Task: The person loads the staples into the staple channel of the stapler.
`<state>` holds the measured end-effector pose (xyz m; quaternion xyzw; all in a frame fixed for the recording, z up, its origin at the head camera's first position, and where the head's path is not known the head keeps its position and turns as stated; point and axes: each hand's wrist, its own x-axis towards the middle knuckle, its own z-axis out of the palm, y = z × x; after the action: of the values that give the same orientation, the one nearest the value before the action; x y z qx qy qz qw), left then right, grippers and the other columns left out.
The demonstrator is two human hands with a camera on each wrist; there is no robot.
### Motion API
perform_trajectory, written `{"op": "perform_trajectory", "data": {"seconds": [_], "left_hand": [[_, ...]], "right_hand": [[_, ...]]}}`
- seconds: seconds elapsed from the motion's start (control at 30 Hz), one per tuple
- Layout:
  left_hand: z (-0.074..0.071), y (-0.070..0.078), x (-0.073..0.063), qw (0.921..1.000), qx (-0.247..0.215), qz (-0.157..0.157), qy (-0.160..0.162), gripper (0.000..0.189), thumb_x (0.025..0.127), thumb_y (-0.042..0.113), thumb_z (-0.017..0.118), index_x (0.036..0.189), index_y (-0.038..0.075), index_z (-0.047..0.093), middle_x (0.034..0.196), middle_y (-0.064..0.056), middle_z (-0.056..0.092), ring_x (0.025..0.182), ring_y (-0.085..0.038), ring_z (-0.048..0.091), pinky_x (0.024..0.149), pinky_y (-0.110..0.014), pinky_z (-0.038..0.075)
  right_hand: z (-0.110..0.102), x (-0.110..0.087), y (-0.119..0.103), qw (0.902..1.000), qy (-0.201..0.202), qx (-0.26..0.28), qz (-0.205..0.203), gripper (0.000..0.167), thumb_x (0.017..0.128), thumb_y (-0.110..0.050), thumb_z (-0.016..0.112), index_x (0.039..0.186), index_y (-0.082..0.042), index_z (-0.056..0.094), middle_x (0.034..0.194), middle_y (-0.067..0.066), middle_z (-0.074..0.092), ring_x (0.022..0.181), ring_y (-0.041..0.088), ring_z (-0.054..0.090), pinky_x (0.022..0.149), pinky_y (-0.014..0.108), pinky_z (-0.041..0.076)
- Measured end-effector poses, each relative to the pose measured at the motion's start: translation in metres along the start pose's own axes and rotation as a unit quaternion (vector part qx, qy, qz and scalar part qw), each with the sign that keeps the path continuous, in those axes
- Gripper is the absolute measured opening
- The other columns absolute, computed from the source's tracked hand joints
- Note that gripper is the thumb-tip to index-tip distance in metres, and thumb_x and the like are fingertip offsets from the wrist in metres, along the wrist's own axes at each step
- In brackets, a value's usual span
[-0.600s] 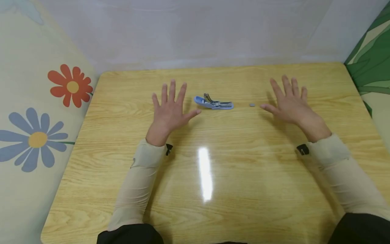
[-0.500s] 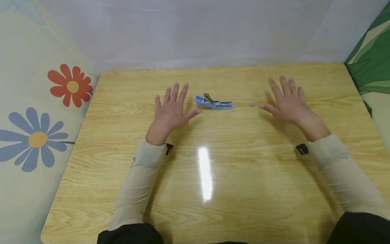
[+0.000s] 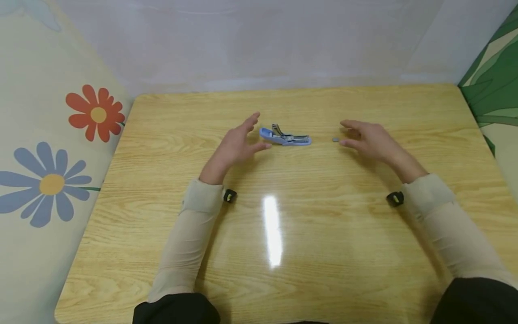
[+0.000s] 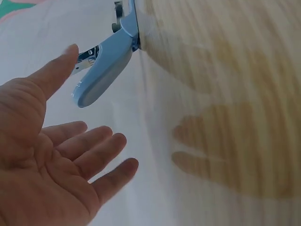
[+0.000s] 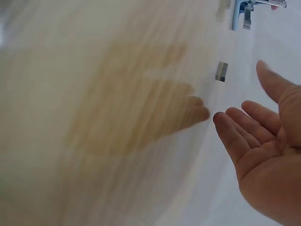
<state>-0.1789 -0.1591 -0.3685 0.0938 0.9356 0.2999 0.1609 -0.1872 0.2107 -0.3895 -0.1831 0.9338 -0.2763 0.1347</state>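
Observation:
A light-blue stapler (image 3: 285,137) lies opened up on the wooden table, its top cover swung back to the left and its metal magazine tilted up. To its right is a small grey strip of staples (image 3: 335,140). My left hand (image 3: 236,144) hovers at the stapler's left end, thumb and fingers spread apart and holding nothing. In the left wrist view the stapler's blue cover (image 4: 106,68) rises beyond the thumb. Just right of the staples my right hand (image 3: 372,140) holds nothing, thumb and fingers apart; the right wrist view shows the staple strip (image 5: 221,71) short of the fingertips.
The wooden table (image 3: 323,234) reaches back to a pale wall (image 3: 283,45). A wall with painted flowers (image 3: 50,184) stands on the left, and one with green leaves (image 3: 497,81) on the right. A bright light reflection lies on the tabletop.
Both hands have turned from palm-down with spread fingers to thumb-side up. The left hand has moved right toward the stapler, the right hand left toward the staples. Stapler and staples stay put.

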Motion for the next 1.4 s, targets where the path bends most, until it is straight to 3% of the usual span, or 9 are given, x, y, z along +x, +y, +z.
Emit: {"op": "perform_trajectory", "data": {"seconds": [0.17, 0.33, 0.5, 0.73, 1.13, 1.4], "left_hand": [[0.001, -0.001, 0.007, 0.9991, -0.041, -0.009, 0.009, 0.08, 0.095, 0.038, 0.072, 0.161, 0.024, 0.029, 0.16, -0.003, 0.045, 0.148, -0.032, 0.041, 0.12, -0.049, 0.035], [0.001, -0.005, 0.012, 0.9963, -0.084, -0.015, 0.012, 0.064, 0.097, 0.037, 0.069, 0.155, 0.025, 0.044, 0.155, 0.001, 0.051, 0.142, -0.028, 0.049, 0.114, -0.044, 0.044], [0.002, -0.007, 0.015, 0.9919, -0.124, -0.026, 0.014, 0.056, 0.098, 0.034, 0.069, 0.15, 0.025, 0.051, 0.15, 0.002, 0.057, 0.136, -0.02, 0.056, 0.109, -0.04, 0.048], [0.003, -0.007, 0.016, 0.9864, -0.16, -0.034, 0.016, 0.048, 0.097, 0.027, 0.07, 0.143, 0.02, 0.059, 0.141, -0.003, 0.064, 0.131, -0.02, 0.06, 0.108, -0.039, 0.049], [0.003, -0.005, 0.016, 0.9853, -0.162, -0.053, 0.014, 0.044, 0.098, 0.026, 0.07, 0.141, 0.021, 0.062, 0.135, -0.006, 0.068, 0.126, -0.02, 0.063, 0.103, -0.039, 0.052], [0.002, -0.004, 0.017, 0.9864, -0.154, -0.056, 0.01, 0.043, 0.098, 0.027, 0.069, 0.14, 0.021, 0.063, 0.134, -0.006, 0.069, 0.127, -0.021, 0.062, 0.103, -0.04, 0.052]], "right_hand": [[0.005, 0.006, 0.001, 0.9981, 0.023, 0.048, 0.031, 0.052, 0.101, -0.023, 0.065, 0.147, -0.004, 0.051, 0.145, 0.022, 0.057, 0.126, 0.04, 0.061, 0.107, 0.054, 0.047], [0.008, 0.01, 0.0, 0.9965, 0.049, 0.05, 0.047, 0.042, 0.099, -0.02, 0.068, 0.137, -0.005, 0.062, 0.131, 0.02, 0.067, 0.118, 0.039, 0.065, 0.106, 0.054, 0.046], [0.013, 0.013, 0.002, 0.9941, 0.066, 0.067, 0.053, 0.036, 0.097, -0.018, 0.071, 0.13, -0.003, 0.067, 0.122, 0.02, 0.072, 0.111, 0.036, 0.068, 0.102, 0.05, 0.05], [0.017, 0.017, 0.001, 0.9943, 0.075, 0.055, 0.052, 0.033, 0.096, -0.02, 0.072, 0.123, -0.002, 0.072, 0.114, 0.021, 0.074, 0.105, 0.035, 0.069, 0.098, 0.048, 0.05], [0.022, 0.021, 0.001, 0.9944, 0.087, 0.031, 0.052, 0.026, 0.095, -0.021, 0.073, 0.115, -0.003, 0.076, 0.11, 0.019, 0.076, 0.102, 0.033, 0.07, 0.093, 0.048, 0.051], [0.022, 0.021, 0.001, 0.9948, 0.084, 0.027, 0.051, 0.026, 0.095, -0.02, 0.073, 0.115, -0.004, 0.076, 0.117, 0.019, 0.074, 0.113, 0.037, 0.068, 0.101, 0.051, 0.049]]}}
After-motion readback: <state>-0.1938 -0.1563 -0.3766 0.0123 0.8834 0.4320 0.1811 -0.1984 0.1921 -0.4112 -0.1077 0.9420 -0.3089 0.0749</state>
